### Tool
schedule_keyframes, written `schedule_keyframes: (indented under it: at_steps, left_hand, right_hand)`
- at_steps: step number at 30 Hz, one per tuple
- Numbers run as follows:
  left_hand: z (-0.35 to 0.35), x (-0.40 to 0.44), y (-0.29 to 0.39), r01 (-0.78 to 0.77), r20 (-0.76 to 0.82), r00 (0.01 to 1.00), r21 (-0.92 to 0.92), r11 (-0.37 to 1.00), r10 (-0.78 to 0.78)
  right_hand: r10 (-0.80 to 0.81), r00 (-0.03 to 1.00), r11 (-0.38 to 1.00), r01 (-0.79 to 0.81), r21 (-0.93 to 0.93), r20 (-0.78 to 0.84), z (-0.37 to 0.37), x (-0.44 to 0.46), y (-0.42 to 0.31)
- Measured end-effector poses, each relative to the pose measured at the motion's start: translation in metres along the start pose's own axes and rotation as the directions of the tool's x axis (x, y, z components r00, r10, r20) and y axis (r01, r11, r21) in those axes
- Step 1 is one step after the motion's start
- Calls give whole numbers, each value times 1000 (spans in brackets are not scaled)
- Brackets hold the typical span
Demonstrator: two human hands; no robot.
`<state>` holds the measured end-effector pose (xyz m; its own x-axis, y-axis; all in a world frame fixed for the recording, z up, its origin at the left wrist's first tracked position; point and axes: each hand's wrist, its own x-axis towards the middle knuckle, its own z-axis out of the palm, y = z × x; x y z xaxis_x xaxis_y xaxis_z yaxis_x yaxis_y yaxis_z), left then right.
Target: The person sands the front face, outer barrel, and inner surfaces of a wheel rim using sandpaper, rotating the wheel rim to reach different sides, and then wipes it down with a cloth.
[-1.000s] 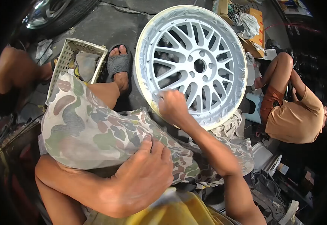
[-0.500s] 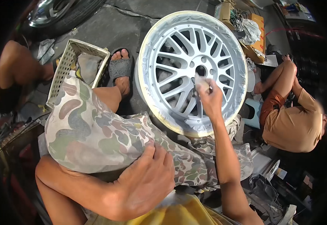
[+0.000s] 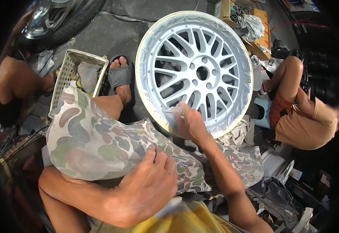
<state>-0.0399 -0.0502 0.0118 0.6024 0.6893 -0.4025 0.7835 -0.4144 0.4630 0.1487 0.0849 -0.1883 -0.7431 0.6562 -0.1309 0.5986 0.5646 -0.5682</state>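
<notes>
A wheel rim [image 3: 185,62] with a white-painted mesh face lies tilted before me, its outer lip covered in masking. Over its lower edge, my right hand [image 3: 193,123] pinches a small whitish piece, perhaps sandpaper or cloth [image 3: 173,110], close to the rim's border. The kind of that piece is not clear. My left hand [image 3: 148,182] rests on my camouflage-clad thigh [image 3: 111,143], its fingers loosely bent over the fabric and nothing visible in them.
A cream plastic basket [image 3: 63,73] holding a grey cloth [image 3: 88,75] stands beside my sandalled foot [image 3: 121,79]. A tyre [image 3: 80,25] lies at upper left. Another person [image 3: 305,120] sits at right, another's leg [image 3: 18,79] is at left. Cardboard boxes [image 3: 226,13] stand behind the rim.
My right hand has moved from near the rim's hub down and left to its lower edge, still holding the whitish piece. My left hand stays on the thigh.
</notes>
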Motion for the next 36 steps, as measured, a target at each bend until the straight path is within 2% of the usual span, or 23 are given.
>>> schedule_keyframes:
  at_steps: [3,4,6,7,9,10,12,13,14,15,16,17,18,20,24,27,29,30,32,34,35,36]
  left_hand:
    - [-2,2,0,0,-6,1000,-18,1000,0]
    - [-3,1,-1,-12,4,1000,-22,1000,12]
    - [-3,0,-3,-19,13,1000,-30,999,20]
    - [-3,-1,-3,-19,2,1000,-13,1000,19]
    - [-2,-3,-2,-24,-10,1000,3,1000,24]
    - [-2,-4,-3,-21,-6,1000,-10,1000,21]
    - [-2,-4,-4,-22,-5,1000,-22,1000,21]
    - [-2,-4,-4,-11,-1,1000,-26,1000,11]
    - [-2,-5,-4,-1,5,1000,-29,1000,1]
    - [2,-6,-5,-4,7,1000,-24,1000,4]
    - [10,-6,-7,8,-118,993,-10,1000,-9]
    - [14,-5,-8,20,-242,970,2,1000,-19]
    - [12,-5,-8,15,-239,971,13,1000,-12]
    - [5,-2,-9,60,56,997,-32,998,-58]
    - [-4,1,-22,54,70,995,139,989,-64]
    - [-31,15,-48,131,75,987,108,985,-140]
    - [-44,33,-72,128,77,989,-47,991,-124]
    - [-48,47,-79,123,82,989,-25,992,-121]
    - [-47,77,-88,227,21,974,37,973,-227]
    - [-38,103,-88,187,38,981,69,980,-190]
    - [-30,117,-88,150,55,986,77,986,-155]
    - [-17,127,-84,110,66,991,60,992,-114]
  right_hand:
    - [85,993,996,-83,-37,79,-3,6,1]
    - [87,993,996,-84,-39,76,-5,5,0]
    - [78,977,995,-63,-82,201,-14,2,-2]
    - [77,976,995,-61,-82,203,-21,4,-2]
    - [12,973,989,-47,143,231,-42,9,1]
    - [17,973,989,-50,139,229,-50,8,6]
    - [117,949,955,-189,228,294,-63,7,15]
    - [243,937,951,-281,131,250,-77,8,7]
    - [244,938,950,-282,133,247,-84,5,14]
    - [198,967,977,-208,51,162,-92,2,24]
    - [142,987,989,-139,-39,78,-98,-2,32]
    - [145,987,989,-143,-36,68,-102,-4,37]
    - [147,989,985,-143,-100,31,-105,-7,42]
    - [156,988,975,-157,-156,-22,-104,-13,48]
    - [113,984,979,-134,-151,-139,-92,-22,59]
    - [104,980,978,-131,-160,-171,-81,-36,66]
    - [117,981,971,-146,-190,-157,-68,-51,84]
    - [126,984,961,-152,-231,-123,-64,-56,89]
    - [177,978,956,-198,-216,-113,-62,-63,85]
    - [175,968,967,-203,-152,-180,-65,-64,85]
    - [107,947,976,-158,-149,-302,-67,-64,88]
    - [116,943,976,-166,-139,-312,-73,-62,91]
